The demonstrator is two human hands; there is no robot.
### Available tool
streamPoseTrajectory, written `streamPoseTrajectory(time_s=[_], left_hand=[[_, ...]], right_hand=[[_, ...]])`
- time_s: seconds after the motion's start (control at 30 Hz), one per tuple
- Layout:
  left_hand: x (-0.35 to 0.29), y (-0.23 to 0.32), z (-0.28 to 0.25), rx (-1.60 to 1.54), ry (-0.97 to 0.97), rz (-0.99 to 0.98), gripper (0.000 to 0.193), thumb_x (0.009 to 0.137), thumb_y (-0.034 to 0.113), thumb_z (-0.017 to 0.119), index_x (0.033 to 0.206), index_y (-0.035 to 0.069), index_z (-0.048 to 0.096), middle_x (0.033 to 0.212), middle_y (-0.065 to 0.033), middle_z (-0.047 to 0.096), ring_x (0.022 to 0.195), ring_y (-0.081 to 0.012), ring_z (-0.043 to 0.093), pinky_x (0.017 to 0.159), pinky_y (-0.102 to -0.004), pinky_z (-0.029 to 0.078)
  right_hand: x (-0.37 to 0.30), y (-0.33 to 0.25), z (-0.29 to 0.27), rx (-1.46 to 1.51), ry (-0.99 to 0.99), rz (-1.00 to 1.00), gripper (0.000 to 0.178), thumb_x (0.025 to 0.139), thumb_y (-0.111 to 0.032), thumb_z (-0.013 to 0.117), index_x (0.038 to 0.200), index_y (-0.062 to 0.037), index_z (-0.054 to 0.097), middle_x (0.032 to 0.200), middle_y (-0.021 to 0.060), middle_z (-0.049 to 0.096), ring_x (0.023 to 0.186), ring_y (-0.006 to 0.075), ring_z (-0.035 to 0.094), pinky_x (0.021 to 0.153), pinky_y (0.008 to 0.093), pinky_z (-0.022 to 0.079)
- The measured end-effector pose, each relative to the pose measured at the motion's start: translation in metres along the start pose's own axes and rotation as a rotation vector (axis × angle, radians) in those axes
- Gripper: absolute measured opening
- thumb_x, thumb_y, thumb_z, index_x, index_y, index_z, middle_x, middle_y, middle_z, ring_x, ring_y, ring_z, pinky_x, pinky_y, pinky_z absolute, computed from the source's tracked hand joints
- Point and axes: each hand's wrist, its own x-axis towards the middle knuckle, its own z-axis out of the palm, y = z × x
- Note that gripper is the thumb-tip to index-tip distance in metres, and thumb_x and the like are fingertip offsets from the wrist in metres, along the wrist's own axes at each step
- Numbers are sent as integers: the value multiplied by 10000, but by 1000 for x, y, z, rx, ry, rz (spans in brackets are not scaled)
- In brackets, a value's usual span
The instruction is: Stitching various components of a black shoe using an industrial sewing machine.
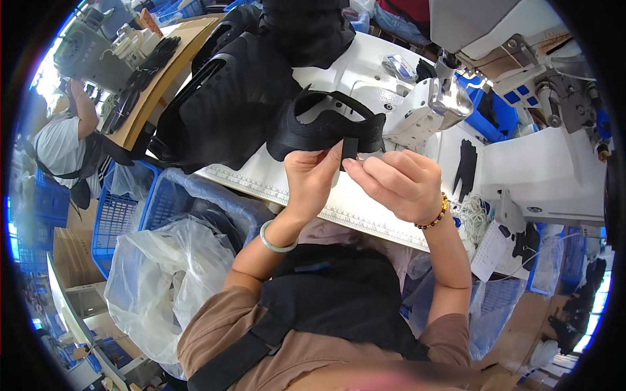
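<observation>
Now holding the black shoe upper (306, 134) by its near edge, left hand (311, 177), pinching the black tab (350, 150), right hand (399, 180): probably light, floppy, best gripped beside that tab!

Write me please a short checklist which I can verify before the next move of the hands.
1. Left hand grips the black piece: ok, pinched at its lower edge.
2. Right hand is at the small black tab: ok, fingertips at its lower end.
3. Tab fastened to the piece: cannot tell.
4. Piece apart from the white machine behind it: cannot tell, they overlap in this view.
5. Left side of the white table free: not ok, large black items cover it.
</observation>
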Motion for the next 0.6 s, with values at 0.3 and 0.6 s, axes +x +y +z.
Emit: streamPoseTrajectory(time_s=[0.3, 0.6], left_hand=[[5, 13, 2, 18, -81, -96, 118, 880, 17, 565, 900, -78, 633, 766, -75, 640, 641, -121, 602, 570, -228, 479], [18, 124, -17, -208, 23, -413, 408, 900, 115, 530, 1255, -64, 436, 1105, -167, 591, 954, -212, 618, 839, -319, 499]], right_hand=[[17, -12, 1, 399, 173, 673, 255, 751, -78, 695, 998, -75, 628, 1044, 42, 576, 653, 144, 595, 494, 229, 469], [26, -50, -24, 304, -180, 26, 313, 726, -88, 584, 1013, 32, 623, 892, 92, 622, 672, 116, 580, 518, 211, 442]])
